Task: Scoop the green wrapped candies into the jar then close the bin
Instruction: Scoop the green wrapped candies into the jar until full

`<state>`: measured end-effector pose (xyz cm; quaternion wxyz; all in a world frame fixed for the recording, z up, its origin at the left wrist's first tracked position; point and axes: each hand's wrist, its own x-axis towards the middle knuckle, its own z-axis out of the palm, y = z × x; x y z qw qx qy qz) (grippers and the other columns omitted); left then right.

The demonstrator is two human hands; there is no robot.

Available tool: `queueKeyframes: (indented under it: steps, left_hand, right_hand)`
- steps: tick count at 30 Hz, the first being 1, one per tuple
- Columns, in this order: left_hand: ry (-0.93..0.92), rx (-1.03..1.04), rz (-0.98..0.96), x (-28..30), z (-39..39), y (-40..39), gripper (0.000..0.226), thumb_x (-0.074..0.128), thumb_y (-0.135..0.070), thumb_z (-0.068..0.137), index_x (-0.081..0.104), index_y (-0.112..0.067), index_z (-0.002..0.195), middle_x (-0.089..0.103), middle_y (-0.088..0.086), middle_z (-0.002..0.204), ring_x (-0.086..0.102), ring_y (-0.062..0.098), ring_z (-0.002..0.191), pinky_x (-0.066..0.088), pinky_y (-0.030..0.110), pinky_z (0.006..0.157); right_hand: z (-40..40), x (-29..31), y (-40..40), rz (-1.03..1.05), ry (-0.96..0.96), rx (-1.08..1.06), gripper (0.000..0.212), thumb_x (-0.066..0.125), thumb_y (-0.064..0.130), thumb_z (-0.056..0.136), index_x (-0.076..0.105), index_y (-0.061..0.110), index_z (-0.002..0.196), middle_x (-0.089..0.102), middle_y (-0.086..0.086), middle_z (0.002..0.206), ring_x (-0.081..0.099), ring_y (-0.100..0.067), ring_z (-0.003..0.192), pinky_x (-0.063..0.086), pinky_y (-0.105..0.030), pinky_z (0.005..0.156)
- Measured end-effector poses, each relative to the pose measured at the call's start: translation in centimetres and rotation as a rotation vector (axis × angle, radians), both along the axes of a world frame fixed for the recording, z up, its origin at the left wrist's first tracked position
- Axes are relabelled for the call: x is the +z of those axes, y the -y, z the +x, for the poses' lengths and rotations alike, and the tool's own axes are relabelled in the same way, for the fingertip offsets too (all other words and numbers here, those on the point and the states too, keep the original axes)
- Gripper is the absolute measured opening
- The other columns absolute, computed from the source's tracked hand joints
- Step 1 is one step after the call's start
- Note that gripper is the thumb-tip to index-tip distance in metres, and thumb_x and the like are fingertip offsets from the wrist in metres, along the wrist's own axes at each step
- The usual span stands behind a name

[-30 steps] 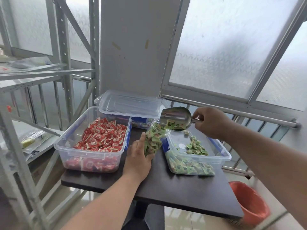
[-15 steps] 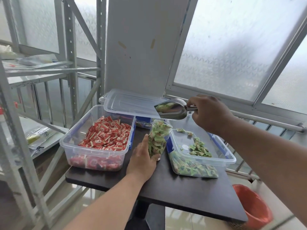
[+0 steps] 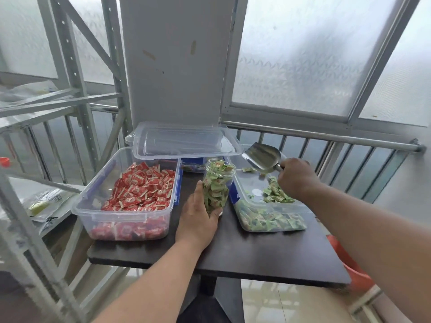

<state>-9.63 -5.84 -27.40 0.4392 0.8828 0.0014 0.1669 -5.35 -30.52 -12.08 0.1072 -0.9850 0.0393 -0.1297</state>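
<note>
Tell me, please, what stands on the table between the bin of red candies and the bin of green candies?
In the head view, the clear jar of green candies stands there on the dark table, gripped by the left hand.

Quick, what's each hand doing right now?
Left hand: holding the jar.
Right hand: holding the scoop by its handle.

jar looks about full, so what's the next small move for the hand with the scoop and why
Probably set the empty metal scoop down and reach for a clear lid. The clear plastic jar, held by the left hand, is packed with green wrapped candies to its mouth, and the right hand holds the scoop over the open clear bin of green candies, which still needs closing.
</note>
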Motion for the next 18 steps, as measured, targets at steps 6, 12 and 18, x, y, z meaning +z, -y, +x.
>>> queueKeyframes:
  steps: [6,12,18]
  left_hand:
    - [0.015,0.017,-0.005,-0.2,0.4,0.1,0.097,0.071,-0.036,0.098,0.006,-0.034,0.170,0.041,0.004,0.156,0.041,0.026,0.145,0.033,0.042,0.120]
    - [0.009,0.038,-0.003,-0.4,0.6,0.1,0.098,0.071,-0.035,0.098,0.004,-0.036,0.169,0.036,0.002,0.162,0.038,0.025,0.148,0.031,0.041,0.122]
    - [0.029,0.042,0.020,0.0,0.5,0.2,0.097,0.073,-0.033,0.098,0.008,-0.032,0.169,0.038,0.004,0.161,0.038,0.025,0.147,0.029,0.035,0.120]
  right_hand:
    - [0.4,-1.5,0.2,-0.219,-0.135,0.004,0.029,0.048,0.005,0.090,0.071,0.007,0.107,0.068,-0.010,0.107,0.064,-0.029,0.099,0.055,-0.035,0.084]
    - [2.3,-2.4,-0.4,-0.255,-0.216,0.114,0.034,0.055,0.003,0.085,0.072,0.018,0.111,0.073,-0.002,0.109,0.067,-0.026,0.102,0.057,-0.033,0.087]
    - [2.8,-2.4,0.7,-0.126,-0.216,0.206,0.040,0.053,0.002,0.085,0.077,0.029,0.104,0.076,-0.001,0.098,0.069,-0.025,0.090,0.060,-0.042,0.084]
